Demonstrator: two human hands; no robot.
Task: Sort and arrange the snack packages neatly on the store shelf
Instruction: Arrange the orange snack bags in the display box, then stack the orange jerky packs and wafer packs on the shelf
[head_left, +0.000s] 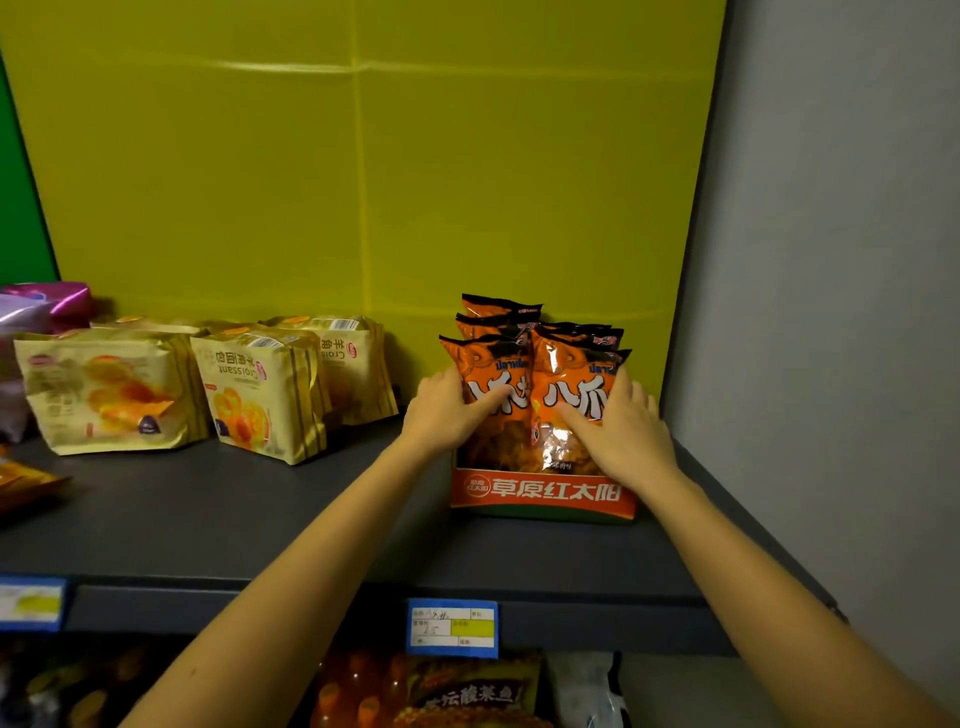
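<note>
Listener: Where are the snack bags now?

Describer: Orange bags (524, 364) stand upright in two rows inside a red tray (543, 493) at the right end of the dark shelf (260, 519), close to the grey wall (831, 260). The person's left hand (441, 410) holds the left front bag, fingers curled round its edge and thumb across its face. The right hand (623, 431) clasps the right front bag likewise, fingers (631, 387) up its outer edge.

Listener: How much seems done?

Describer: That tray looks nearly settled; the hands appear to be squaring its rows. Yellow croissant packs (260, 395) to the left stand in loose, tilted rows, at least one upside down. Purple packs (31, 312) sit at the far left, and one orange pack (21, 483) lies flat beside them. Those probably need sorting yet.
</note>
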